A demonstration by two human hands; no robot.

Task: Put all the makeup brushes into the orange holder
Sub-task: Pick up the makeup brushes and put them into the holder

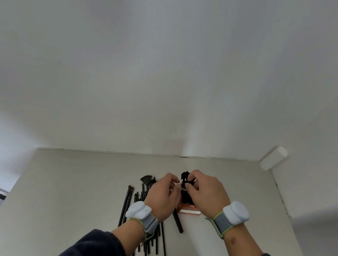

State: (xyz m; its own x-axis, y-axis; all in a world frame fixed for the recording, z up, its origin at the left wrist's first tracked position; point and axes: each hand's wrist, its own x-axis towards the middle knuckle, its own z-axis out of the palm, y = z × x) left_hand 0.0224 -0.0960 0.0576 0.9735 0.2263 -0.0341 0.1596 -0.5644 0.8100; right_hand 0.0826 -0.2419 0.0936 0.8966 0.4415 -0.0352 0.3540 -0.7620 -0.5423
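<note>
The orange holder (190,211) stands on the table, mostly hidden behind my hands, with only its lower orange edge showing. Black brush heads (185,176) rise above it between my fingers. My right hand (205,193) pinches those black brush tops over the holder. Close beside it on the left, my left hand (164,194) curls its fingers toward the same brushes; what it grips is hidden. A row of loose black makeup brushes (138,194) lies on the table under and left of my left wrist, one of them a fan brush (146,179).
The pale table (79,181) ends against a white wall at the back. A white cylinder (274,158) leans at the far right corner. Both wrists wear grey bands with white pods. One thicker brush handle (178,221) lies just left of the holder.
</note>
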